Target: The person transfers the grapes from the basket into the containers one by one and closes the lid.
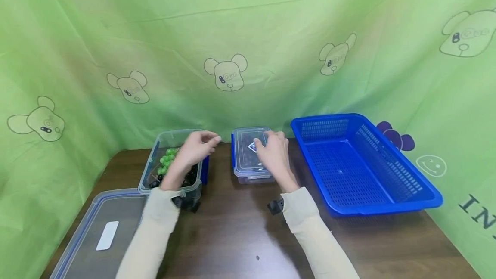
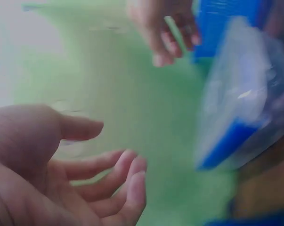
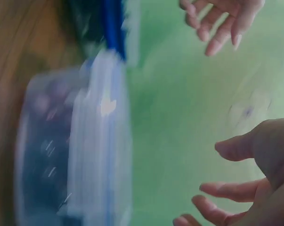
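My left hand (image 1: 195, 146) hovers over the right side of an uncovered clear plastic container (image 1: 150, 165) that holds green grapes (image 1: 166, 158) and dark grapes (image 1: 155, 183). Its fingers are loosely bent with nothing between them, as the left wrist view also shows. Just above the right part of a smaller lidded clear box (image 1: 248, 160) is my right hand (image 1: 274, 152). The right wrist view shows its fingers (image 3: 229, 189) spread and apart from that box. The lid is on, blue clips line its left side, and blurred dark, round contents show through the wall.
A large blue plastic basket (image 1: 345, 171) stands on the right of the brown wooden table (image 1: 228, 236). At the front left lies a big clear lid (image 1: 83, 244) with a white label (image 1: 107, 236). A green curtain (image 1: 271, 20) hangs behind the table.
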The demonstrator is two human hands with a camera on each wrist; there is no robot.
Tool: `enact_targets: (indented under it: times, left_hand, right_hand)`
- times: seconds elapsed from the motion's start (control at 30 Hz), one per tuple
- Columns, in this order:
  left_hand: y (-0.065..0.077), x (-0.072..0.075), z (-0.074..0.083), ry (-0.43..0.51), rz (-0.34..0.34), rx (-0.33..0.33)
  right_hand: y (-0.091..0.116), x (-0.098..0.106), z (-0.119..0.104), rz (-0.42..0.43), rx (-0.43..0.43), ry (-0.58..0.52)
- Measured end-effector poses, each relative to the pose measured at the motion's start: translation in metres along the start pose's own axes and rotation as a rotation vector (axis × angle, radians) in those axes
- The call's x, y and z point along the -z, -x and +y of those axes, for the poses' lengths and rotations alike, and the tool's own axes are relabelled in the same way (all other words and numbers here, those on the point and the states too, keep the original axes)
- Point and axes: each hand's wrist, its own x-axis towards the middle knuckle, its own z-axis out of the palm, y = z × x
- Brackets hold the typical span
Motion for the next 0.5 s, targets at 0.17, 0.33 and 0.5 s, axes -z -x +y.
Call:
enact_targets:
  times: [0.17, 0.33, 0.5]
  left_hand:
    - [0.05, 0.069, -0.007, -0.125, 0.022, -0.096]
    - [0.089, 0.118, -0.036, -0.323, 0.096, -0.095]
    - [0.119, 0.153, -0.086, -0.452, 0.127, -0.022]
  right_hand:
    - [0.026, -0.011, -0.041, -0.079, 0.175, -0.17]
    - [0.062, -0.033, -0.075, -0.301, 0.324, -0.313]
    - [0.097, -0.064, -0.1, -0.566, 0.388, -0.41]
